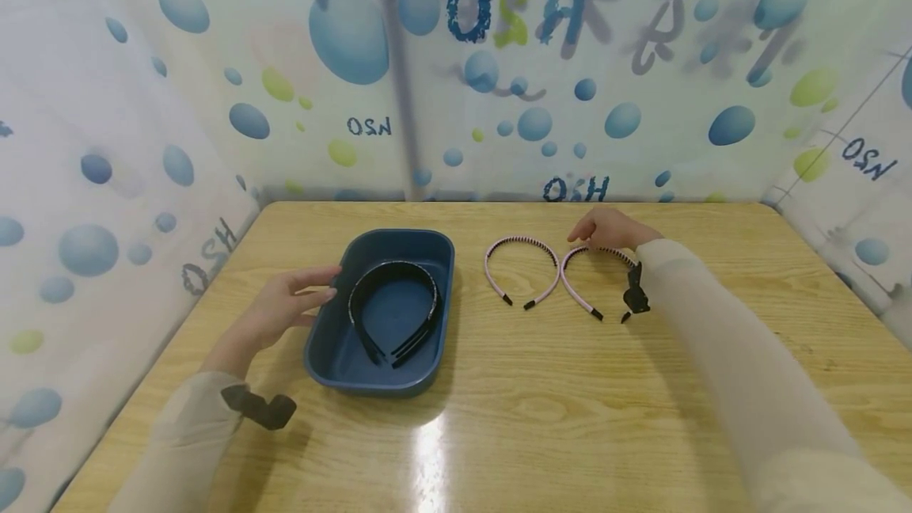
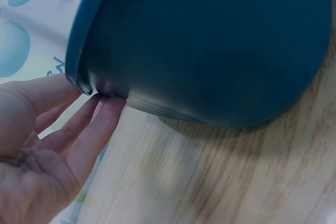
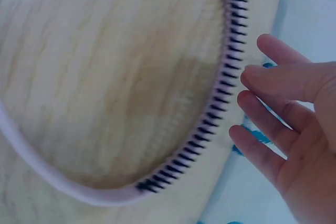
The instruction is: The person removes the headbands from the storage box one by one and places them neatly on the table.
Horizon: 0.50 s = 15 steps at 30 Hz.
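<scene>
On the left stands a blue plastic tub (image 1: pixel 317 368). Black headband (image 1: pixel 356 291) lies inside it; its ends look doubled, so more than one may be stacked there. My left hand (image 1: pixel 274 309) rests its extended fingers (image 2: pixel 92 135) against the tub's outer wall, just under the rim. To the right of the tub, two thin pink headbands lie side by side, the left one (image 1: pixel 488 269) near the tub and the right one (image 1: pixel 572 289) beneath my right hand (image 1: pixel 609 228). In the right wrist view, loose fingers (image 3: pixel 262 108) hover beside the headband's black-toothed band, apart from it.
Everything lies on a wooden table (image 1: pixel 541 434). A patterned curtain (image 1: pixel 442 101) with blue and green dots hangs right behind the far edge and along both sides. Black devices (image 1: pixel 260 408) are strapped to both wrists.
</scene>
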{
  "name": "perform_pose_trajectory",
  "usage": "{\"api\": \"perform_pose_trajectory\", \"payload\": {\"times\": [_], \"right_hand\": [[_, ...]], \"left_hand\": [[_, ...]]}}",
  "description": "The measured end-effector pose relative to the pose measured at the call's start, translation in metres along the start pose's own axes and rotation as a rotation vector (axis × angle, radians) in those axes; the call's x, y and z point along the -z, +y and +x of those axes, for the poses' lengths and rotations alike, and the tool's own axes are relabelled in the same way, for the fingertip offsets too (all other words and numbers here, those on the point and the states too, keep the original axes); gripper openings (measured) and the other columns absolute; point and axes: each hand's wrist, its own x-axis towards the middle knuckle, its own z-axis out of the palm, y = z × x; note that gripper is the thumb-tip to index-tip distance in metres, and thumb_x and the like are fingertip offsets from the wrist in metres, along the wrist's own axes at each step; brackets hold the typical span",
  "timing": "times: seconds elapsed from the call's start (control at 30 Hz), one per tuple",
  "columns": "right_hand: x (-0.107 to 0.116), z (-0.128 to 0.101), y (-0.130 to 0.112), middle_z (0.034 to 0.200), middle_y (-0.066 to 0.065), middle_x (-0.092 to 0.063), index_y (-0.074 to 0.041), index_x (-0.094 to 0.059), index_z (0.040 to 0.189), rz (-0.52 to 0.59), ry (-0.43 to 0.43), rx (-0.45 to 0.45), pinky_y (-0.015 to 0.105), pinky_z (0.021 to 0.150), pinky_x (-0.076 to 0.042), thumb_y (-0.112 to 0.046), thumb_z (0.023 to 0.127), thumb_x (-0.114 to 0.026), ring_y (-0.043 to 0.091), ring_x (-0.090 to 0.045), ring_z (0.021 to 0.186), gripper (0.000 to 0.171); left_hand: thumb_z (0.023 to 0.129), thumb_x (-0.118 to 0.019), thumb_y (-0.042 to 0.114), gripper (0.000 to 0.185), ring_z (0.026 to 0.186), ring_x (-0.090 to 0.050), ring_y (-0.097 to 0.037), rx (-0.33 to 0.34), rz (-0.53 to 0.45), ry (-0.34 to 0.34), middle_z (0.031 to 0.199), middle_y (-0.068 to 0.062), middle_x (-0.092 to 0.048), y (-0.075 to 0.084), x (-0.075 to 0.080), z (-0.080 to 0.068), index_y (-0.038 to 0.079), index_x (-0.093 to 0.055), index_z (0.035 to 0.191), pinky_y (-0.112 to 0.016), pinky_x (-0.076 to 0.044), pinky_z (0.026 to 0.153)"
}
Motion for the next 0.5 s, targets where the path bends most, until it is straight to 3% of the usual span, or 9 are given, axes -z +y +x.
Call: {"api": "perform_pose_trajectory", "payload": {"times": [0.5], "right_hand": [[0.010,0.007,-0.044,0.110,0.019,-0.062,0.004,-0.065,0.109,0.014,-0.008,0.082,0.047,0.084,-0.046,0.007,0.085,-0.055,0.037,-0.054,0.102,0.026]], "left_hand": [[0.092,-0.057,0.019,0.056,0.128,-0.030,-0.040,-0.009,0.005,-0.010,0.143,-0.020,-0.030,-0.001,0.001,0.000,0.000,-0.035,0.139,-0.050,-0.043,0.087]]}}
